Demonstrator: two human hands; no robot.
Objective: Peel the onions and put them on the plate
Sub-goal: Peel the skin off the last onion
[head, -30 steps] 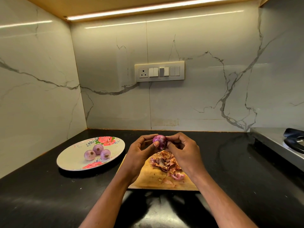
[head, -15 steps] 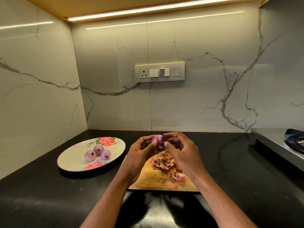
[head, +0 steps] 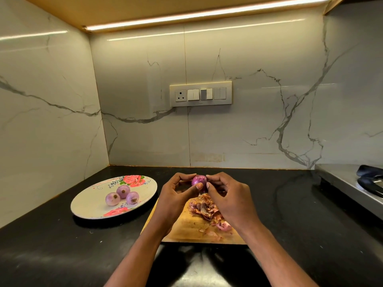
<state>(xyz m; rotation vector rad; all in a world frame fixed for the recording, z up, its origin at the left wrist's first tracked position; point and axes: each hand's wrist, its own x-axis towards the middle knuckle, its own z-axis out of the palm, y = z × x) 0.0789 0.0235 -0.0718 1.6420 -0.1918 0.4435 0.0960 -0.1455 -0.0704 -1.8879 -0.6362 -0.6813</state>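
Peeling step: left hand (head: pixel 176 195) and right hand (head: pixel 230 198) pinch the onion (head: pixel 198 180) above the cutting board (head: pixel 186 226). Next, probably, it goes left onto the plate (head: pixel 89 208) beside three peeled onions (head: pixel 122 196).

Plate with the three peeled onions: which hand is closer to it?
Left. The left hand sits just right of the plate rim, holding the onion; the right hand is farther right, beyond that onion.
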